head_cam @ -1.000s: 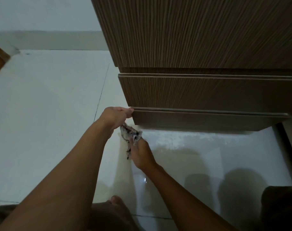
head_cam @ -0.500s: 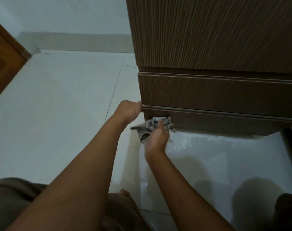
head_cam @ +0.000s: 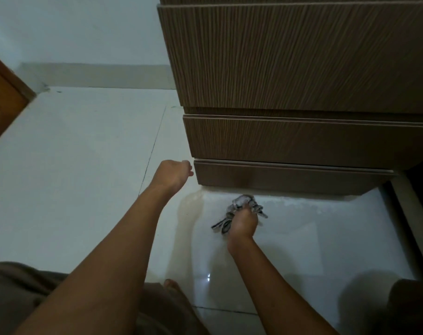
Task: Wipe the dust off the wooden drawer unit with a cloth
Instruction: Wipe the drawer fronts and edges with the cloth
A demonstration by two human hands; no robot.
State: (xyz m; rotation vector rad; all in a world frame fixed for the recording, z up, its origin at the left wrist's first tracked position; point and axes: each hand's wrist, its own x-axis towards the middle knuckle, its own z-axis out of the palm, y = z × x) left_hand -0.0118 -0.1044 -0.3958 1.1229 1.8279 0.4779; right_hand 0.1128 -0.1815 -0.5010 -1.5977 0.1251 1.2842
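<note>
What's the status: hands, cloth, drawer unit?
Right hand grips crumpled grey patterned cloth, just below bottom front of brown wooden drawer unit. Left hand curled, empty, by its lower left corner. Nothing in the way.

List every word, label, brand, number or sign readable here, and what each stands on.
There is no readable text anywhere in the head view.
Wooden drawer unit: bare grain only, no label, brand or number.
Cloth, bunched in the right hand: dark stripes, no letters.
Floor tiles and door: no sign or marking to read.
</note>
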